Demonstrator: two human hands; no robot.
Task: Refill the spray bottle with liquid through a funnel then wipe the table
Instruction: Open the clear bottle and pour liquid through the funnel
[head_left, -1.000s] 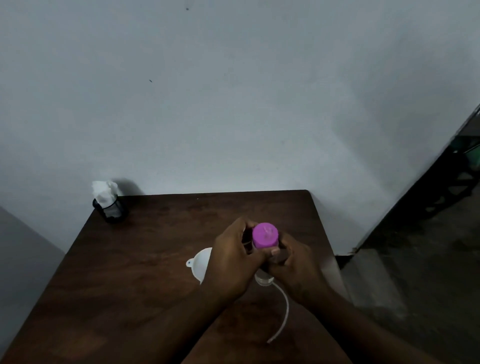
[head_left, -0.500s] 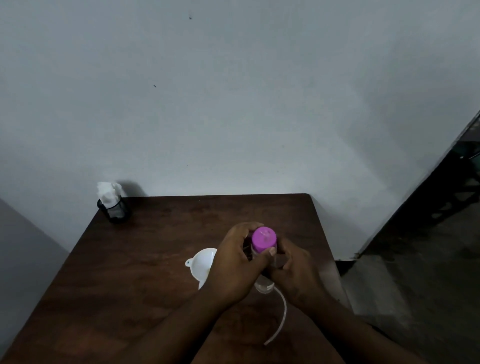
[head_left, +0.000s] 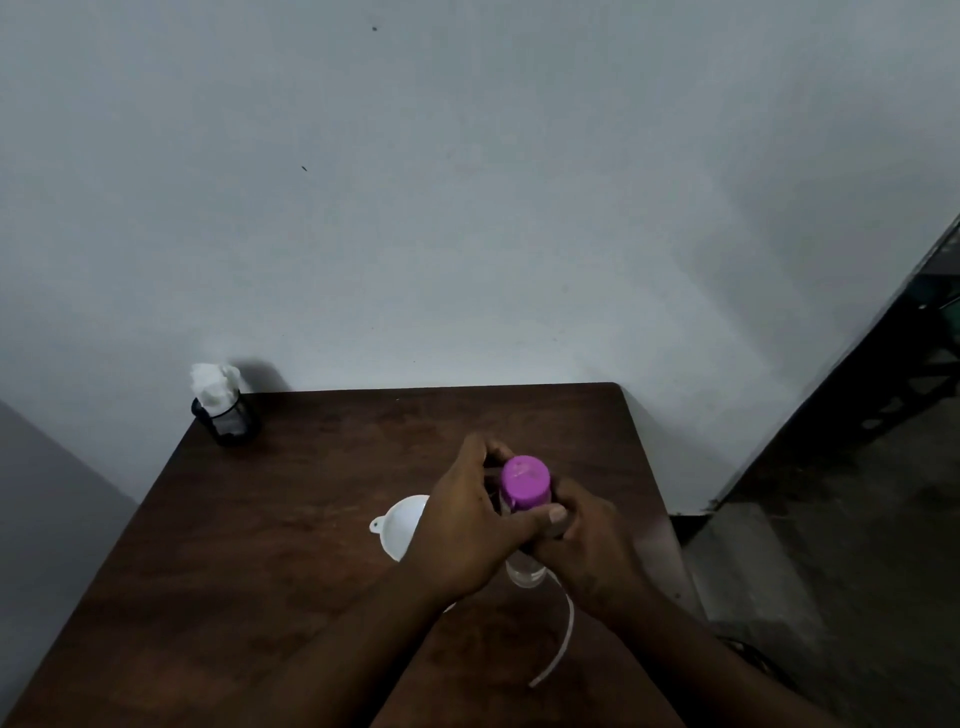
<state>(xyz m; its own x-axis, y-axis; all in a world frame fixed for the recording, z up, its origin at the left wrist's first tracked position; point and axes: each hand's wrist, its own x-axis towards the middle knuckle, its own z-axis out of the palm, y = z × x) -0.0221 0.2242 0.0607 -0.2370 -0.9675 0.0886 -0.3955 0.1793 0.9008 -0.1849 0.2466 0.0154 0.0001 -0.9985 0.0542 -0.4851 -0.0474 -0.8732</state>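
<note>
Above the middle of the brown table (head_left: 291, 519), both hands hold a small bottle with a magenta cap (head_left: 524, 480). My left hand (head_left: 467, 530) curls round the bottle just under the cap, thumb across its front. My right hand (head_left: 587, 545) grips the body from the right and hides most of it. Below the hands a clear rounded plastic part (head_left: 524, 571) shows; what it belongs to is unclear. From there a thin white tube (head_left: 563, 639) curves toward me over the table. A white funnel (head_left: 400, 525) lies to the left, partly behind my left hand.
A black mesh holder with white tissue (head_left: 223, 410) stands at the table's back left corner by the wall. The table's right edge drops to a dark floor (head_left: 831, 571). Dark furniture stands at the far right.
The hands and bottle stay in the same spot. My left thumb has shifted a little across the bottle below the cap; the view has tilted slightly.
</note>
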